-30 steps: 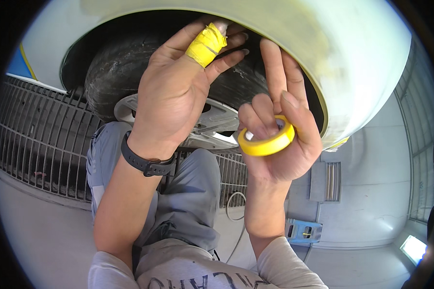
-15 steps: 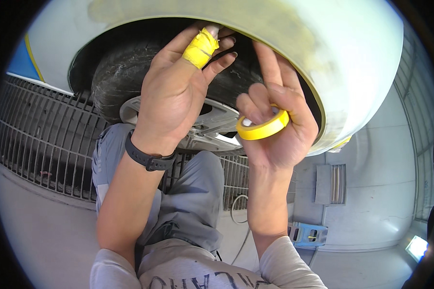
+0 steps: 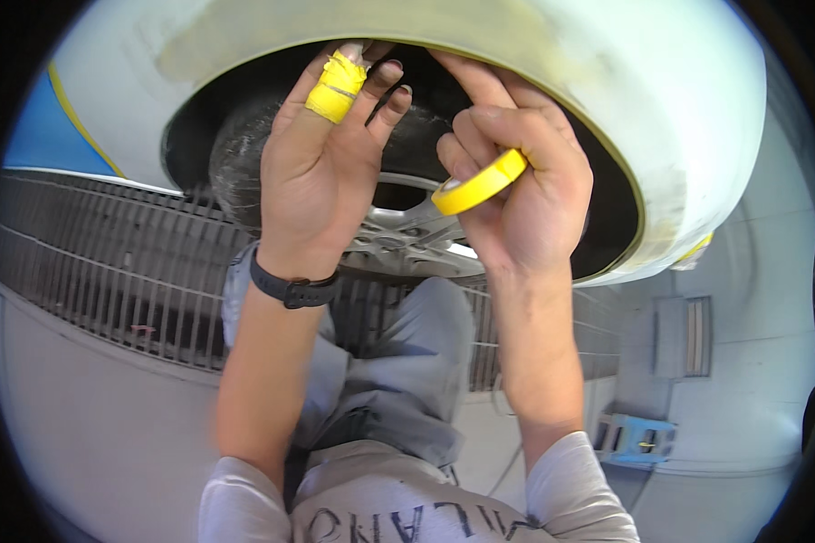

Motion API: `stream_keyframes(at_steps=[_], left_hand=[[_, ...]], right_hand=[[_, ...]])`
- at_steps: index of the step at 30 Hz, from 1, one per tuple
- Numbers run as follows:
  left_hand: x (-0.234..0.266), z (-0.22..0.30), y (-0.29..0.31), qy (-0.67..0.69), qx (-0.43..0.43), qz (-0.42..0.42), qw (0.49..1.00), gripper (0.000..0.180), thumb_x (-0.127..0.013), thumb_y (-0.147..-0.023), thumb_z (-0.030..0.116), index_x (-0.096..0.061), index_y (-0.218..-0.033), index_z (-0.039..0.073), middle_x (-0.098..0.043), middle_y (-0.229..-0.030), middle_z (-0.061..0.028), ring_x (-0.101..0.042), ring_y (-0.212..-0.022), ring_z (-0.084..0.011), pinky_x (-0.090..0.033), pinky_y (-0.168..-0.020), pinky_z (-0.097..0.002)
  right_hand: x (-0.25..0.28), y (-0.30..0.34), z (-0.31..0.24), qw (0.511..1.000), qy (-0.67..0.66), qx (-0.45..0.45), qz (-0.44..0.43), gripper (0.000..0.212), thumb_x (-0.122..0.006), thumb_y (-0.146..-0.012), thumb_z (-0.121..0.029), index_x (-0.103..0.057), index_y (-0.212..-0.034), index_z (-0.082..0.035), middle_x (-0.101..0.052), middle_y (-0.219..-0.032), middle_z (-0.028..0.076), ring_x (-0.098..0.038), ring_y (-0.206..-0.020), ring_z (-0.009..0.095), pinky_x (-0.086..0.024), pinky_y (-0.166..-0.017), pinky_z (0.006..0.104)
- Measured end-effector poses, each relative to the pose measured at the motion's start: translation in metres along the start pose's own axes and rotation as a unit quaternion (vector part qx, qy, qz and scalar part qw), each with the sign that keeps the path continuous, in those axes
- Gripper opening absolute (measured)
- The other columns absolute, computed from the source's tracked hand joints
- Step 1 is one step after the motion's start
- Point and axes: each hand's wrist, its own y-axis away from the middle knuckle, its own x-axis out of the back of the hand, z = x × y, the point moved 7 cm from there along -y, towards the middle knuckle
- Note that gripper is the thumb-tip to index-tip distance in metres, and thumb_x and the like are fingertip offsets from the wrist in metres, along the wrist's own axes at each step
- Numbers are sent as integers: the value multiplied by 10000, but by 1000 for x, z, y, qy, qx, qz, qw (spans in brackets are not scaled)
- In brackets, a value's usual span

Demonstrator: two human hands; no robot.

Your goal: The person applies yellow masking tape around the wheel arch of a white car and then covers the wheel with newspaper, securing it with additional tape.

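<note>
Both of my hands reach up to the lip of a car's wheel arch point(image 3: 407, 42), which has a thin yellow edging. My left hand point(image 3: 321, 176) has its thumb wrapped in yellow tape point(image 3: 337, 87). That thumb's tip is at the lip, and the other fingers are spread apart behind it, partly hidden. A roll of yellow masking tape point(image 3: 480, 184) hangs tilted in my right hand point(image 3: 539, 185), hooked by the curled fingers. The right forefinger stretches up to the underside of the lip. Whether a strip of tape runs between the hands cannot be made out.
Behind my hands are the tyre point(image 3: 235, 167) and the alloy wheel point(image 3: 398, 231). The pale body panel point(image 3: 607, 54) bulges overhead with a dull sanded-looking band. A floor grating point(image 3: 109, 281) lies beneath the car. A blue step stool point(image 3: 638, 441) stands at the right.
Both hands have shifted left along the arch lip. The tape roll has tilted more edge-on. The whole view has swung a little, moving the car and floor rightward in the picture.
</note>
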Motion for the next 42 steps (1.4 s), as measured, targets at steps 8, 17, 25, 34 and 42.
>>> stream_keyframes(at_steps=[8,17,25,34,42], left_hand=[[15,31,12,-87,33,141,986,256,-606,-1046,178,-667,-1266,63,-664,-1292,-33,-614,-1051,-180,-492,-991,-350],[36,82,143,-559,147,150,802,324,-609,-1004,104,-631,-1319,31,-650,-1290,-109,-653,-1070,-186,-536,-944,-311],[68,59,186,-853,240,12,462,401,-701,-944,58,-587,-1321,-19,-643,-1308,-129,-600,-1219,-218,-468,-1047,-358],[91,-19,195,-864,314,-191,343,602,-664,-897,221,-518,-1451,35,-520,-1446,-176,-524,-1330,-385,-435,-1098,-449],[132,-6,199,-857,337,-194,339,566,-659,-905,208,-538,-1436,55,-495,-1488,-172,-523,-1339,-385,-439,-1087,-441]], right_hand=[[1,-10,10,993,-86,26,-72,443,-480,-872,22,-605,-1277,149,-707,-1221,211,-683,-1058,207,-505,-957,296],[-19,-10,17,981,81,176,12,404,-546,-875,-44,-699,-1233,64,-750,-1206,195,-722,-1111,272,-546,-961,336],[-28,-6,48,985,67,127,95,312,-638,-921,-133,-776,-1199,-109,-773,-1060,180,-747,-987,362,-591,-926,455],[-51,-19,65,973,28,175,150,223,-669,-916,-111,-784,-1104,-74,-762,-1016,167,-735,-928,360,-597,-845,456],[-57,-28,75,969,-5,196,147,243,-663,-914,-82,-784,-1123,-57,-743,-1127,157,-711,-1048,338,-572,-948,419]])
